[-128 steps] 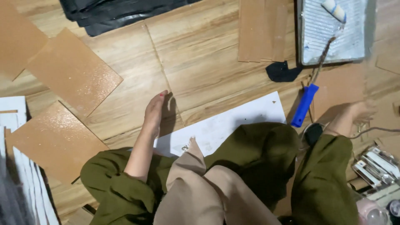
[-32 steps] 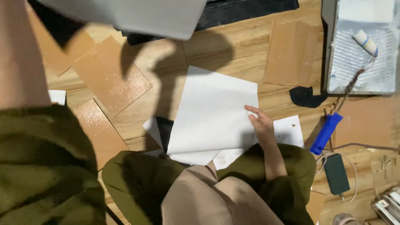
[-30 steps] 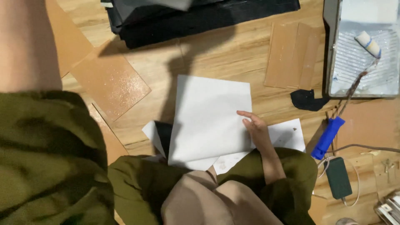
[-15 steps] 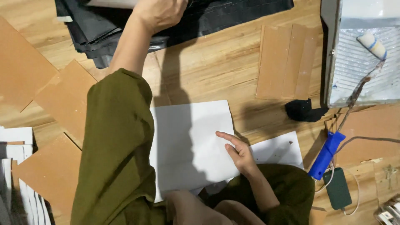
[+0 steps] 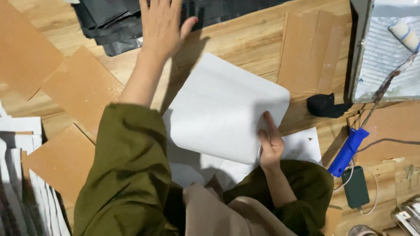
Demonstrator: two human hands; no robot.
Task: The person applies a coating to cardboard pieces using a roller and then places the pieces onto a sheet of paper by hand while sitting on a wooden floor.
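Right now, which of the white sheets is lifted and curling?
The large white sheet that the right hand holds by its edge, bowed upward; the other white sheet lies flat on the floor beneath it.

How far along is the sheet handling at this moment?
Done: a stack of white sheets lies at the left edge, and a flat white sheet rests on the floor. In hand: the right hand grips the large white sheet, which curves up off the floor, while the left hand lies spread on the black sheets. Left: the black pile sits undisturbed; the paint roller rests in its tray.
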